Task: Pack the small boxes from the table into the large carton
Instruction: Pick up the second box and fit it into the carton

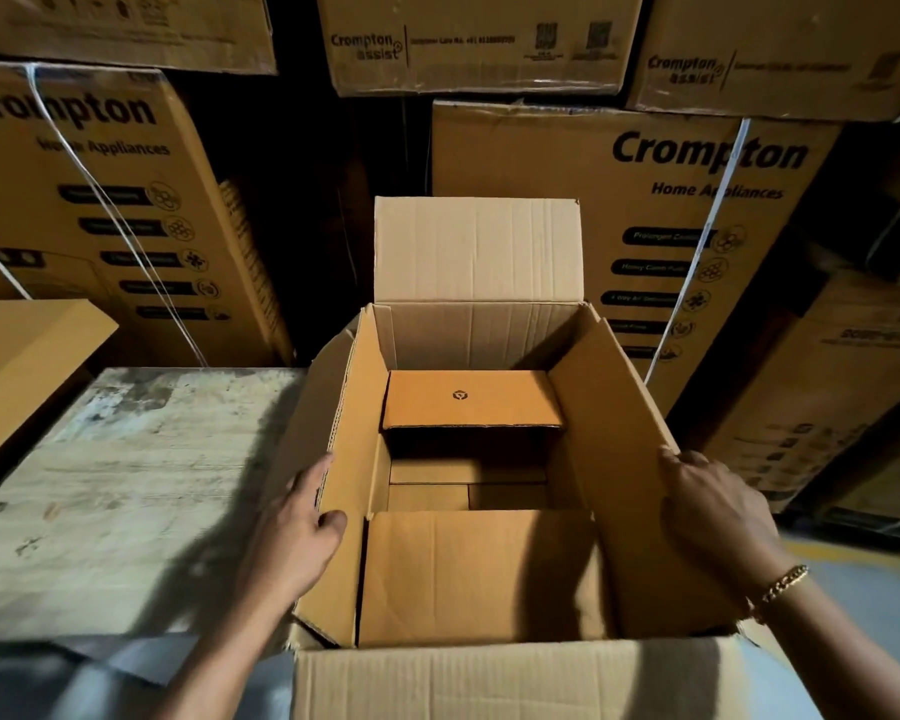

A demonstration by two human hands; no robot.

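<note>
The large brown carton [619, 459] stands open in front of me with its four flaps up. Inside, against the far wall, a small brown box [471, 400] with a dark logo lies flat on top of the stack. Lower small boxes [466, 485] show in shadow beneath it at the near side. My left hand [294, 532] grips the left flap's edge, thumb inside and fingers outside. My right hand [718, 506] rests on the outer edge of the right flap, fingers curled over it. A gold bracelet sits on the right wrist.
A worn pale table top [126, 491] lies left of the carton. A plain brown box [22, 350] stands at the table's far left. Tall stacked printed cartons [671, 210] wall in the back and right. Grey floor [863, 579] shows at lower right.
</note>
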